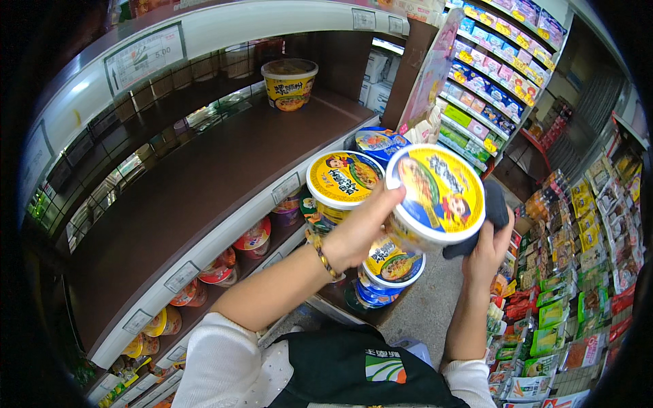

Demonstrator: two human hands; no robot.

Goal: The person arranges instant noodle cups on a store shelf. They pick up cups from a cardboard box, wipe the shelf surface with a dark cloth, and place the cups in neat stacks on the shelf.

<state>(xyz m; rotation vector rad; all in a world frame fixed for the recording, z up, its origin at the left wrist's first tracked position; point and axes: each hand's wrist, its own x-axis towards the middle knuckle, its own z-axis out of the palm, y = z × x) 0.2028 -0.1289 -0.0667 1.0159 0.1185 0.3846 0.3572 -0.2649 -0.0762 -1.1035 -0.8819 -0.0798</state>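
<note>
My left hand (359, 232) grips the side of an instant noodle tub (436, 191) with a yellow and blue lid, tilted in front of me. In my right hand (487, 250) is a dark cloth (490, 211), bunched against the tub's far right side. Just left of the held tub, another yellow-lidded noodle tub (344, 178) tops a stack, with a blue-lidded tub (380, 143) behind it. Below my hands, a further yellow-lidded tub (395, 265) rests on blue tubs. One yellow noodle tub (290, 86) stands upright at the back right end of the brown shelf (204, 168).
Beneath the brown shelf, lower shelves hold several noodle tubs (252, 237). Price tags line the white shelf edge (229, 229). Packaged snacks (551, 311) hang on a rack at my right. Tissue packs fill a tall shelf unit (490, 92) farther back, beyond the grey floor (428, 301).
</note>
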